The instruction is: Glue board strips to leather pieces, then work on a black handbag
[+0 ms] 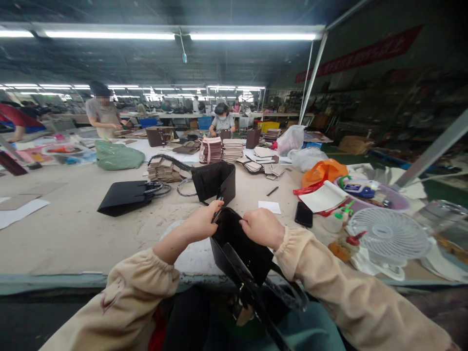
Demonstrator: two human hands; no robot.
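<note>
A black handbag [239, 246] stands open at the table's front edge, tilted towards me, its straps hanging over my lap. My left hand [203, 222] is closed on the bag's left rim; a small dark piece shows at its fingertips, too small to name. With curled fingers, my right hand [263, 227] grips the opposite rim. Just beyond them stands a second black handbag [215, 180], upright with its mouth open. A third black bag [122, 197] lies on its side to the left, its handles pointing right. The inside bottom of the held bag is in shadow.
A white fan [389, 234], glue bottles [334, 222], a black phone [303, 214] and a purple basin [395, 200] crowd the right side. Stacked brown pieces [232, 150] and a green plastic bag [119, 156] lie farther back. Co-workers [102, 112] are across the table.
</note>
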